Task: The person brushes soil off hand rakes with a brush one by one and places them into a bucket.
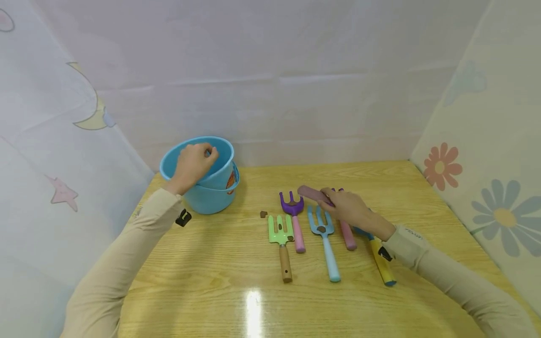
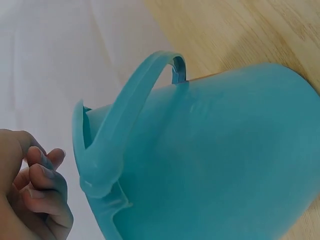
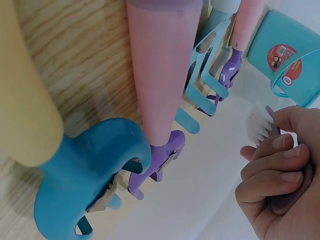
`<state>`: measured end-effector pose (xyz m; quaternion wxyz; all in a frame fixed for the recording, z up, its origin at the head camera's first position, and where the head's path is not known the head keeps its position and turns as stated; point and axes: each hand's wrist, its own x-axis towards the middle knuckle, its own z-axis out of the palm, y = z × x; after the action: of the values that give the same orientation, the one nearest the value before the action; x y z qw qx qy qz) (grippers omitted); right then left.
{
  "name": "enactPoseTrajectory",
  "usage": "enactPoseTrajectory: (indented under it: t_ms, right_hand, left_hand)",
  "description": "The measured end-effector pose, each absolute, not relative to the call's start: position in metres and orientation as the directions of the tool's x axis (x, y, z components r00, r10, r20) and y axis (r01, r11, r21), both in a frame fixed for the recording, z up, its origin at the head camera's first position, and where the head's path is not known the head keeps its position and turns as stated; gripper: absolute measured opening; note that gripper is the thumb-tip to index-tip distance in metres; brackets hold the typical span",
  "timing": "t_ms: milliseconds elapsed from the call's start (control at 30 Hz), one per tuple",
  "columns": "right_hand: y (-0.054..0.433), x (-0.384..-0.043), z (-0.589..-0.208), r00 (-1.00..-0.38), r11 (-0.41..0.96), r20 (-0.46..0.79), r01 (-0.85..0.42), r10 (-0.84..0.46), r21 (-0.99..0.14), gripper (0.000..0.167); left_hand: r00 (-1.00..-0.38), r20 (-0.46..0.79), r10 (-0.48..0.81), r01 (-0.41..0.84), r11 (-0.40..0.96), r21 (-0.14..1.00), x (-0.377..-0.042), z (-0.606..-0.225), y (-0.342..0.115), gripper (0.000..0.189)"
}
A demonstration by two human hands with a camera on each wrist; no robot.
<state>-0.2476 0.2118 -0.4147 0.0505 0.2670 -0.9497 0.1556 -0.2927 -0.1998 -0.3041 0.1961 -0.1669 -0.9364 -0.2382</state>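
My left hand (image 1: 196, 164) is above the rim of the blue bucket (image 1: 211, 201), its fingers curled inward and nothing visible between them. In the left wrist view the fingers (image 2: 50, 187) are beside the bucket's rim, apart from it. My right hand (image 1: 348, 207) grips a mauve brush (image 1: 314, 195) by its handle; white bristles (image 3: 260, 122) show in the right wrist view. Under and around this hand lie a light blue hand fork (image 1: 328, 253), a purple fork with a pink handle (image 1: 297, 230), another pink-handled fork (image 1: 347, 234) and a yellow-handled tool (image 1: 380, 260).
A green hand fork (image 1: 283, 249) with a wooden handle lies left of the others. Brown bits lie on several forks, and a loose brown piece (image 1: 263, 214) is on the wooden table (image 1: 211, 281). Pale cloth (image 1: 296, 103) stands behind and at both sides.
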Motion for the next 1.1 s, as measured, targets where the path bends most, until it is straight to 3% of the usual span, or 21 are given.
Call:
enactPoseTrajectory:
  t_ms: [1100]
  right_hand:
    - [0.209, -0.248, -0.410, -0.842, 0.789, 0.176, -0.539, -0.510, -0.294, 0.041]
  left_hand:
    - [-0.770, 0.552, 0.319, 0.540, 0.787, 0.299, -0.279, -0.314, -0.176, 0.027]
